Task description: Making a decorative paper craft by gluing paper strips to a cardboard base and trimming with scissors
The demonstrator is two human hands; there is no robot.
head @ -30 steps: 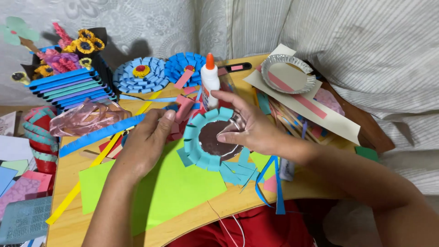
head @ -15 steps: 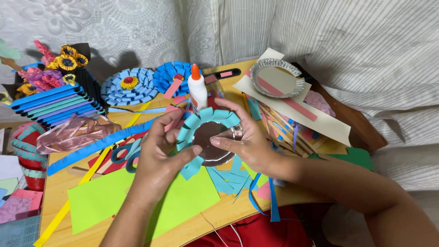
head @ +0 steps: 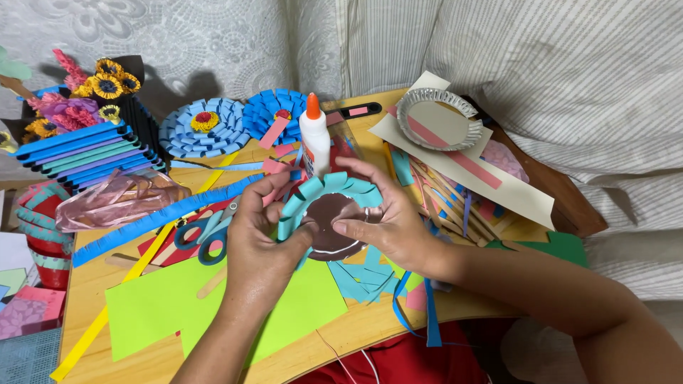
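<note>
Holding a brown paper disc (head: 336, 226) between them, both hands sat at the middle of a wooden counter (head: 356, 334) crowded with craft supplies. The left hand (head: 265, 238) pinched the disc's left rim, its fingers closed on one of the teal paper loops (head: 324, 188) that ringed the far half of the disc. The right hand (head: 388, 220) gripped the right edge, thumb lying across the brown face.

The work in hand appeared to be fixing folded loops around the rim; the near half looked bare, so the next move would likely call for another strip and a dab from the glue bottle (head: 314, 139), which stood upright just beyond the disc.

Blue-handled scissors (head: 210, 235) lay to the left, a lime green sheet (head: 153, 306) nearer, two finished blue paper flowers (head: 206, 128) at the far side, and a silver-rimmed plate (head: 439, 117) at the far right.

Compared with half a second earlier, the disc and both hands sat in much the same place, and the left fingers had shifted slightly along the rim.
</note>
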